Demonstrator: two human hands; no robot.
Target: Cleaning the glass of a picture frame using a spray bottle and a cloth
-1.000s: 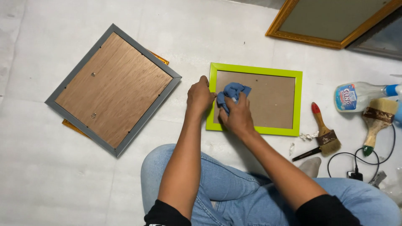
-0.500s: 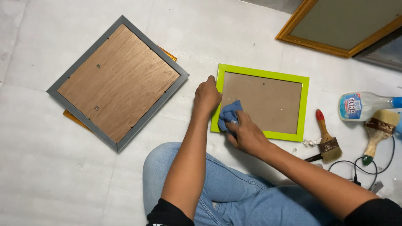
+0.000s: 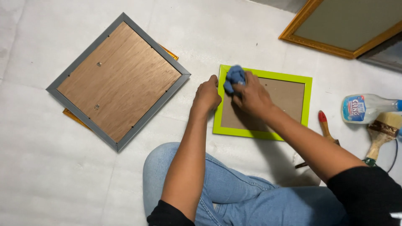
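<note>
Seated on the white floor (image 3: pixel 63 180), legs in blue jeans (image 3: pixel 234 196) folded under the work. Lime-green picture frame (image 3: pixel 307 98) lying flat, back side up, brown backing board exposed, just ahead of the knees: within easy reach of both arms. Left hand (image 3: pixel 207 97) planted at the frame's left edge, fingers curled down against it; grip holding nothing, apparently bracing the frame so that it does not slide under rubbing. Right hand (image 3: pixel 251 96) pressed on the backing near the upper left corner, grip closed around a bunched blue cloth (image 3: pixel 234 77); cloth wadded rather than spread, probably to concentrate pressure on one spot. Well to the left, a larger grey frame (image 3: pixel 119 81), also back up, turned diagonally and stacked on an orange frame of which only corners show (image 3: pixel 169 52); looks set aside out of the way. Upper right, gold frame (image 3: pixel 347 27), partly out of view. At right, kept near the working hand: clear spray bottle with blue cap (image 3: pixel 368 108), red-handled paintbrush (image 3: pixel 324 125) partly hidden by the forearm, wider brush with green handle tip (image 3: pixel 381 136), black cable at the edge (image 3: pixel 393 157).
</note>
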